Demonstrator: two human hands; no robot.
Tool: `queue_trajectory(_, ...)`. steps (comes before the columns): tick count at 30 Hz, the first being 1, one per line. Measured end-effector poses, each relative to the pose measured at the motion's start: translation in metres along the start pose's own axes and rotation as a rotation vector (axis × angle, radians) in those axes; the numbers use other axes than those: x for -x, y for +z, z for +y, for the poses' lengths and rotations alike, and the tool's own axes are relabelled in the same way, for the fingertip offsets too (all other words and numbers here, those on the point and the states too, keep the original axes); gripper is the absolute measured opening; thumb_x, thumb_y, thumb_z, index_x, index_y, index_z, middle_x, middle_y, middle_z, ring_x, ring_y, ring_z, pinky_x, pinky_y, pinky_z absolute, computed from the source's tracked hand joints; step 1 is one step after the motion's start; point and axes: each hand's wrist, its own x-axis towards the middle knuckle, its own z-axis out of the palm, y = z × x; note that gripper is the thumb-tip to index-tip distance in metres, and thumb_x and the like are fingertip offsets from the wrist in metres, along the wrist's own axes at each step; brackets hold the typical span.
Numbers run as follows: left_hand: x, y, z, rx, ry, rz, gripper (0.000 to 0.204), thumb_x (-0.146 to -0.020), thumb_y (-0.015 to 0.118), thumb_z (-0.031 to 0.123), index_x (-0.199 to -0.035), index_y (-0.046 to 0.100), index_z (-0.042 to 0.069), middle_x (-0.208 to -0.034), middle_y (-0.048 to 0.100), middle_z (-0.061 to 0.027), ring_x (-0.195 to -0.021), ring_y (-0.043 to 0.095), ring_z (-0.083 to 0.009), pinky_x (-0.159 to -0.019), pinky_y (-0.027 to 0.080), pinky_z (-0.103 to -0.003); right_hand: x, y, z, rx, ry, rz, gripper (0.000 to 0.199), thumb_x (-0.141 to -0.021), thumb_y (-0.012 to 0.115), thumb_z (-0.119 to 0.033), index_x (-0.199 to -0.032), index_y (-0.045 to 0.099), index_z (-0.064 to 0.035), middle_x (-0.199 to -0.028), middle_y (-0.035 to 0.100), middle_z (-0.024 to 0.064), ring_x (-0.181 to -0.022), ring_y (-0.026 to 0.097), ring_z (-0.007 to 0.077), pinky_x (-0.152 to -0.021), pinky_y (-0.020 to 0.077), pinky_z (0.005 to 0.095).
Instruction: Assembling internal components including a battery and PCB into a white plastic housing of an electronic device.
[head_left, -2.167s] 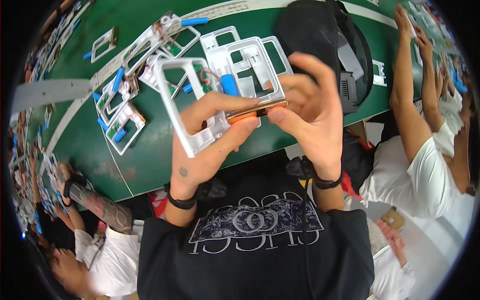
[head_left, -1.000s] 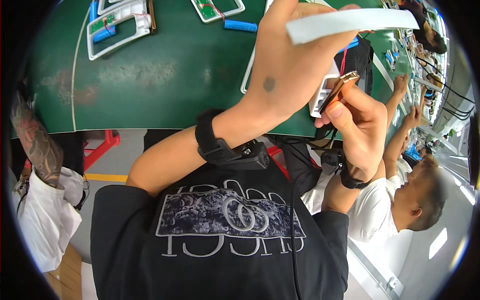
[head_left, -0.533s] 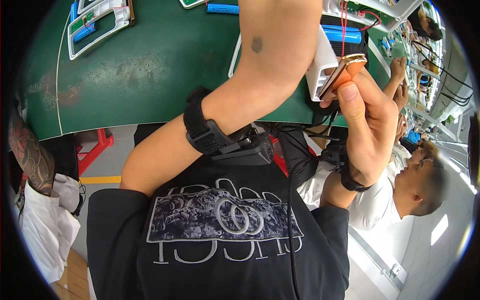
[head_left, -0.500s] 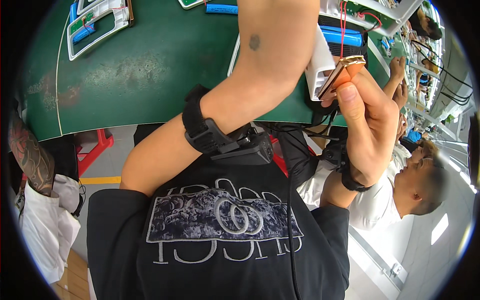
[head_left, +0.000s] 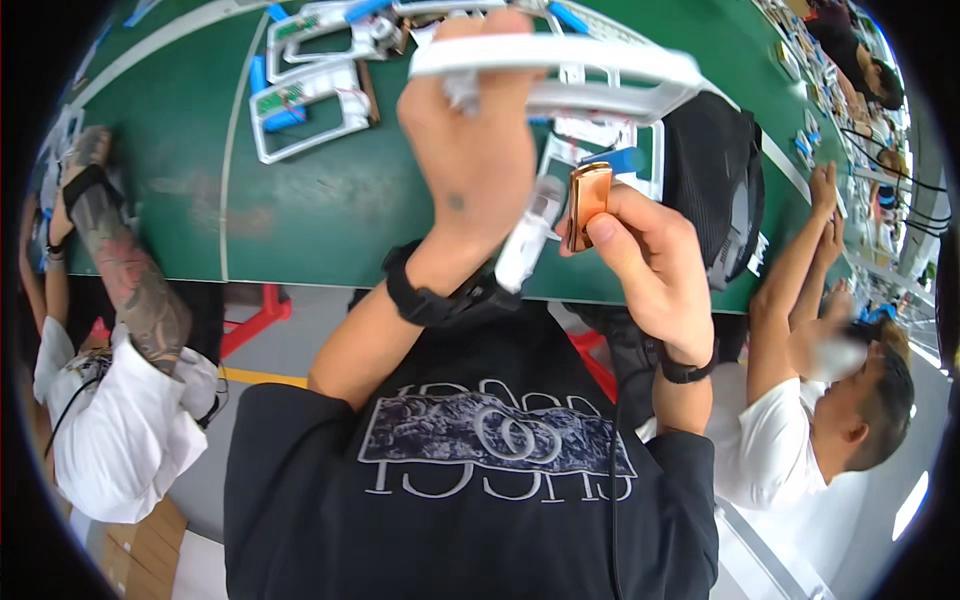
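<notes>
My left hand (head_left: 470,130), blurred by motion, is closed round one end of a white plastic frame (head_left: 560,60), raised above the green table. To the right, my right hand (head_left: 655,265) pinches a shiny copper-coloured metal block (head_left: 590,195) between thumb and fingers. The block stands upright, below the raised frame. A white plastic piece (head_left: 525,245) lies slanted between my left wrist and the block; what it joins to is unclear. Behind the block, a blue cylindrical cell (head_left: 622,160) rests by more white plastic parts, partly hidden by the hands.
More white frames (head_left: 310,105) with green boards and blue cells lie at the back left of the green table (head_left: 330,210). A black mesh bag (head_left: 710,180) stands at right. Co-workers sit on both sides, one with a tattooed arm (head_left: 140,270). A red stool (head_left: 260,320) shows below.
My left forearm has drawn back from across the table, bringing the left hand and frame into view. My right hand has moved left and lower with the copper-coloured block. The whole view has shifted.
</notes>
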Motion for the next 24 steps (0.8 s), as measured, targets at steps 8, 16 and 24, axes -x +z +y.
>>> queue_trajectory(8, -0.021, -0.060, 0.011, -0.573, 0.272, 0.034, 0.020, -0.094, 0.069, 0.018, -0.085, 0.061, 0.001, -0.078, 0.060, 0.0010, -0.069, 0.048, -0.0061, -0.063, 0.039, -0.021, -0.033, 0.000, 0.006, 0.105, -0.047, -0.084, 0.021, -0.100, 0.053, -0.013, -0.105, 0.062, 0.0045, -0.094, 0.064, 0.0065, -0.082, 0.058, 0.0111, -0.077, 0.0453, 0.0254)
queue_trajectory(16, -0.023, -0.057, 0.049, -0.399, -0.538, -0.235, 0.019, -0.094, 0.068, 0.020, -0.097, 0.061, 0.002, -0.087, 0.063, -0.0012, -0.073, 0.055, -0.0059, -0.063, 0.043, -0.023, -0.028, -0.011, 0.001, -0.226, 0.049, -0.028, 0.021, -0.097, 0.057, -0.012, -0.110, 0.061, 0.0037, -0.092, 0.064, 0.0080, -0.080, 0.059, 0.0113, -0.068, 0.0451, 0.0232)
queue_trajectory(24, -0.011, -0.063, 0.042, 0.059, -0.818, -0.454, 0.030, -0.090, 0.071, 0.019, -0.113, 0.058, 0.003, -0.106, 0.064, -0.0095, -0.086, 0.064, -0.0156, -0.070, 0.052, -0.031, -0.022, -0.027, -0.004, -0.423, -0.083, 0.126, 0.030, -0.094, 0.060, -0.021, -0.108, 0.053, 0.0036, -0.081, 0.059, 0.0094, -0.067, 0.053, 0.0123, -0.060, 0.0406, 0.0230)
